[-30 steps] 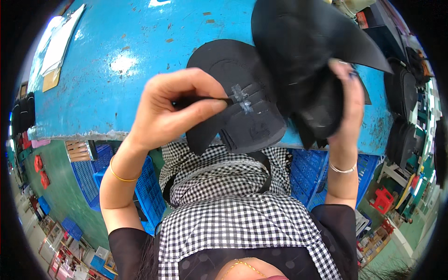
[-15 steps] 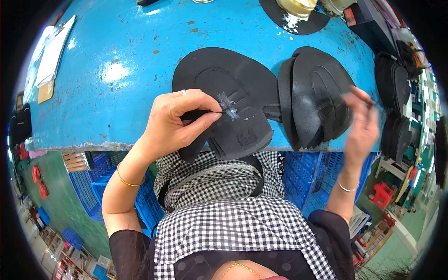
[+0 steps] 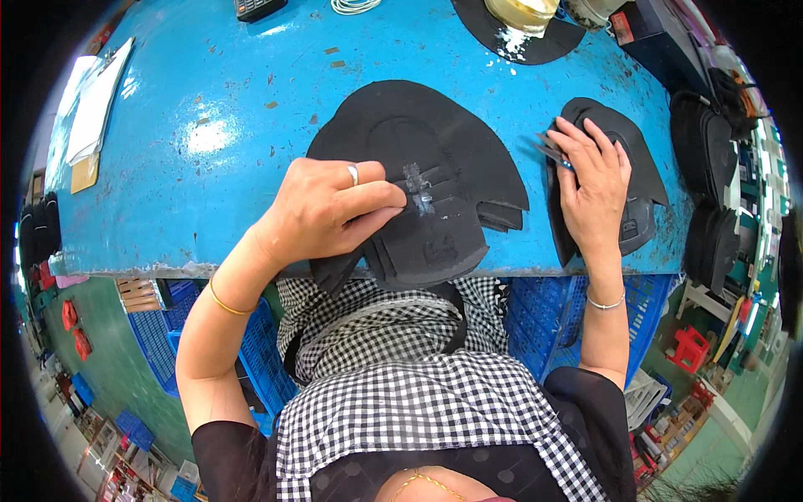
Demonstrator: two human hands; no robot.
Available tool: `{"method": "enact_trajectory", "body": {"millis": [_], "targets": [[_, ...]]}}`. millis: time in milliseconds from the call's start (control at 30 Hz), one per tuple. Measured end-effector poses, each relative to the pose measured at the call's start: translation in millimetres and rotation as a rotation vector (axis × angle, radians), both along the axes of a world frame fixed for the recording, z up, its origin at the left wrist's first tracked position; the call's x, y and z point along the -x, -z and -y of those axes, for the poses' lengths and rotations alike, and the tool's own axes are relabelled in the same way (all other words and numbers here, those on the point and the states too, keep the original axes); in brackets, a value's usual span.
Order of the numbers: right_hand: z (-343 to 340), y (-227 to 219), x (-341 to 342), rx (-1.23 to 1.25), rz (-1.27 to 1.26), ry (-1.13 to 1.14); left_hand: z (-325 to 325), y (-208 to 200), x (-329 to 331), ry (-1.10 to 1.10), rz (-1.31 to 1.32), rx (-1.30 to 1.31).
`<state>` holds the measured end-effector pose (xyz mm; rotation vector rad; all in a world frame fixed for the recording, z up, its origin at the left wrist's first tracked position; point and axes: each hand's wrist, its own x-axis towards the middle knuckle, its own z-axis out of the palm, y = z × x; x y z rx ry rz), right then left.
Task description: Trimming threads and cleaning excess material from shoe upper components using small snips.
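Note:
My left hand [image 3: 339, 205] is closed in a pinch over the left part of a stack of black molded panels [image 3: 435, 151]. What its fingertips hold, if anything, is hidden. Pale whitish smears mark the middle of the top panel, close to those fingertips. My right hand [image 3: 595, 180] grips a small pair of thread snips [image 3: 549, 151], their dark blades pointing up and left. Its fingers lie over a second group of black panels [image 3: 642, 159] on the right, partly covering them.
The blue table [image 3: 226, 100] carries a yellowish tub [image 3: 523, 12] on a black piece at the back, a calculator [image 3: 258, 8] and papers [image 3: 99, 109] at far left. More black panels [image 3: 701, 142] are stacked at right. Blue crates [image 3: 544, 322] stand below the front edge.
My right hand has moved left and in over the right-hand panels, which now lie farther right. The snips show clearly. My left hand keeps its pinch, barely shifted.

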<state>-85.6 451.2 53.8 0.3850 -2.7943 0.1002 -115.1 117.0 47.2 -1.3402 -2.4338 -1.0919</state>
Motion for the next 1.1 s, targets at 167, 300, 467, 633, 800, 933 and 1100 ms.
{"method": "enact_trajectory", "body": {"millis": [167, 300, 467, 633, 800, 933, 1100], "targets": [[-3.9, -1.6, 5.5, 0.196, 0.044, -0.039, 4.1, -7.3, 14.2, 0.128, 0.142, -0.003], [6.3, -33.4, 2.9, 0.447, -0.006, -0.193, 19.5, -34.1, 11.0, 0.068, 0.666, -0.058], [58.5, -23.8, 3.1, 0.651, 0.328, -0.342, 36.0, -85.4, 32.8, -0.186, 0.935, 0.019], [60.6, -20.8, 13.9, 0.605, 0.353, -0.385, 19.9, -86.0, 45.3, 0.0, 0.658, 0.011], [48.1, -34.8, 5.0, 0.969, 0.541, -0.104, -9.6, -58.4, 36.8, 0.077, 0.714, 0.301], [54.5, -40.3, 5.3, 0.958, 0.63, -0.103, -10.9, -47.6, 36.0, 0.06, 0.662, 0.303], [69.4, -45.9, 18.0, 0.669, 0.623, -0.448, -13.9, -41.7, 35.8, 0.027, 0.597, 0.316]]}}
